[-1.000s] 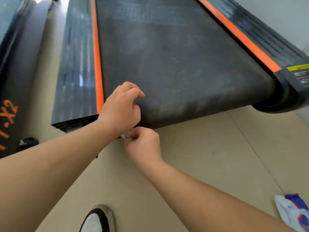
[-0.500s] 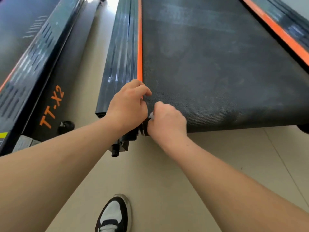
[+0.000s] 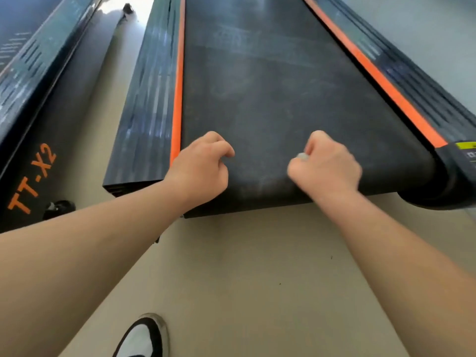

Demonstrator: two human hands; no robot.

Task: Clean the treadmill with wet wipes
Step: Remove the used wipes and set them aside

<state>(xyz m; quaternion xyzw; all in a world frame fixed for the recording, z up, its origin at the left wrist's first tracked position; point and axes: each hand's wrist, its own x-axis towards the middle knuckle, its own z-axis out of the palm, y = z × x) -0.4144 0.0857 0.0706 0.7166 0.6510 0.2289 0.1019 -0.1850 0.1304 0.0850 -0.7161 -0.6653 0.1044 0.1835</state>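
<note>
Orange lettering (image 3: pixel 32 179) reading "TT-X2" runs up the dark side panel of a second machine (image 3: pixel 28 81) at the far left, and a small black foot or wheel (image 3: pixel 59 207) sits on the floor just beside its near end. Smooth beige floor (image 3: pixel 257 279), dotted with a few dark specks, fills the near half of the scene and shows as a narrow strip between the two machines. Right of that strip lies the treadmill (image 3: pixel 257 60), seen from its near end. It has a ribbed black left side rail (image 3: pixel 144 112), then a thin orange strip (image 3: pixel 177 99), then the wide black belt (image 3: pixel 270 112), whose matte surface carries pale dusty smears. The left hand (image 3: pixel 199 171) rests on the belt at its near left corner, just beside the orange strip, clenched into a loose fist with nothing visible inside it. The right hand (image 3: pixel 327 166) is over the belt further right, well apart from the left and near the belt's near edge. It grasps a wet wipe (image 3: pixel 301 156), of which only a small grey-white wad shows at the thumb side; whether the wad touches the belt cannot be told. Further right a second orange strip (image 3: pixel 381 81) borders the belt, followed by the right side rail (image 3: pixel 417 81) and a black end cap (image 3: pixel 453 176). The cap bears a yellow label (image 3: pixel 466 145) whose print is too blurred to read. Beyond it, far right, is a pale grey surface (image 3: pixel 425 21), wall or floor I cannot tell. Near the bottom edge, between the forearms, the toe of a black-and-white shoe (image 3: pixel 144 336) stands on the floor.
</note>
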